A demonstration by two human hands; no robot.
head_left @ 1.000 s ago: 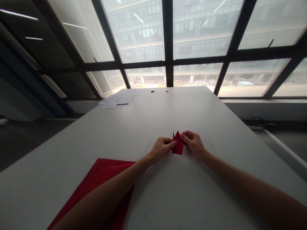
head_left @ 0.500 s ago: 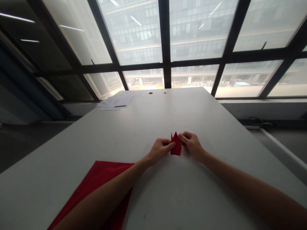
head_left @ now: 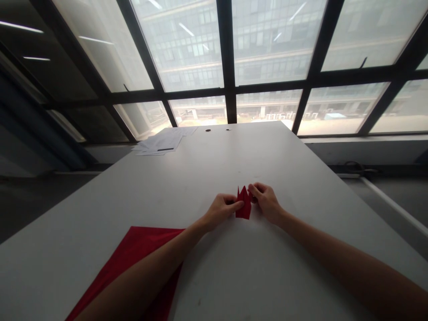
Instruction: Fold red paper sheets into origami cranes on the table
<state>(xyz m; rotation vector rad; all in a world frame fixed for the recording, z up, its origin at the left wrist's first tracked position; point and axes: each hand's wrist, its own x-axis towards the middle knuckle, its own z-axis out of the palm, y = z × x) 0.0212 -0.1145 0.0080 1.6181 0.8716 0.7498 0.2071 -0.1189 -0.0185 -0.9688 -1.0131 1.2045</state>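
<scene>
Hardly any mvmt vs 0.5 s ago, just head view swung slightly right. Small spiky folded red paper piece (head_left: pixel 246 210) mid rectangular white table (head_left: pixel 284 165), pinched by L hand (head_left: pixel 221 210) at left, R hand (head_left: pixel 265 201) at right edge. Peaks already folded; remainder unclear. Spiky end aims far, long axis near-far.

Open table (head_left: pixel 210 276) between the forearms (head_left: pixel 321 245), left hand (head_left: pixel 218 210), red paper (head_left: pixel 246 210) and right hand (head_left: pixel 266 203) as far barrier
</scene>
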